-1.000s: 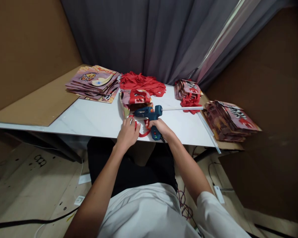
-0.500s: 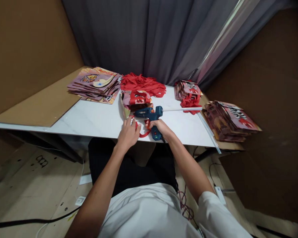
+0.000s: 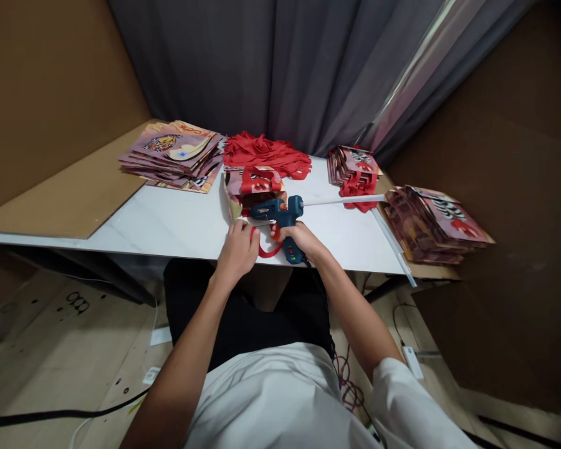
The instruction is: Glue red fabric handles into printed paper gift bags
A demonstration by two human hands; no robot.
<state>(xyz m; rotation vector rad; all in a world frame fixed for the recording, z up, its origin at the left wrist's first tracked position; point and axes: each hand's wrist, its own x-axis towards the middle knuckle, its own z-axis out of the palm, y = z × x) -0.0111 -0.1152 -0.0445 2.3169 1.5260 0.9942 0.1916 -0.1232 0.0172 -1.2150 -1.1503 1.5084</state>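
My right hand (image 3: 303, 240) is wrapped around the handle of a dark blue glue gun (image 3: 286, 215), fingers by its orange trigger. A long white glue stick (image 3: 341, 199) sticks out of its back, and the nozzle points left over the near edge of a printed paper bag (image 3: 232, 182). Just in front of that bag, my left hand (image 3: 239, 249) is closed on a red ribbon (image 3: 270, 253), which loops toward the right hand. Another red ribbon strip lies across the bag's far part. The nozzle tip and my left fingertips partly hide the bag's near edge.
Behind the bag lies a heap of red ribbons (image 3: 266, 153). Printed bags are piled at the left (image 3: 172, 156), with more bag stacks at the back right (image 3: 353, 165) and right (image 3: 439, 224). A cardboard panel (image 3: 505, 299) stands on the right side.
The view has shifted slightly. The glue gun's nozzle sits a little farther left over the bag's near edge, and my left fingers have drawn closer together on the ribbon.
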